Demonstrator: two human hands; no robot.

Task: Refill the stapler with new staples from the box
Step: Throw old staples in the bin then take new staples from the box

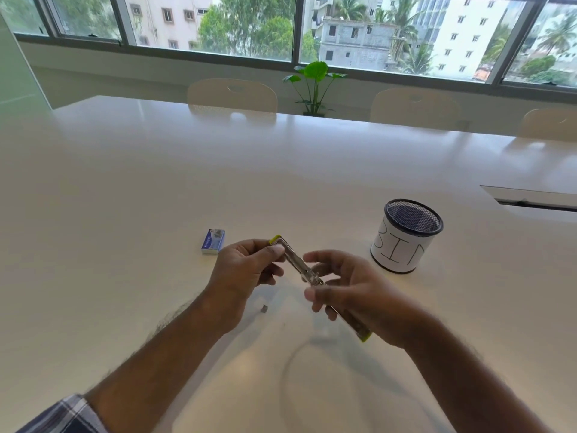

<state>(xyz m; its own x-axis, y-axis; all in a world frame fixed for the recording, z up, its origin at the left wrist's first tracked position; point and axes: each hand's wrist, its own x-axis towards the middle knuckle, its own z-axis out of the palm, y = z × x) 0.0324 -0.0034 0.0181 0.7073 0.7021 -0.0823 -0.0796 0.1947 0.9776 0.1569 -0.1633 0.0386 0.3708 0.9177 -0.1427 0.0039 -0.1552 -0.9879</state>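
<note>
A metal stapler (301, 267) with yellow-green ends is held opened out above the table, stretched in a line from upper left to lower right. My left hand (246, 273) grips its far end between thumb and fingers. My right hand (352, 295) holds the near half, fingers curled round it. The small blue staple box (213, 241) lies shut on the table, just left of my left hand. A tiny dark bit (264, 308), perhaps a scrap of staples, lies on the table below the hands.
A black mesh pot (406, 237) wrapped in white paper marked "BIN" stands to the right of the hands. The white table (156, 182) has a cable slot (530, 200) at far right. Chairs and a potted plant (313, 85) stand beyond the far edge.
</note>
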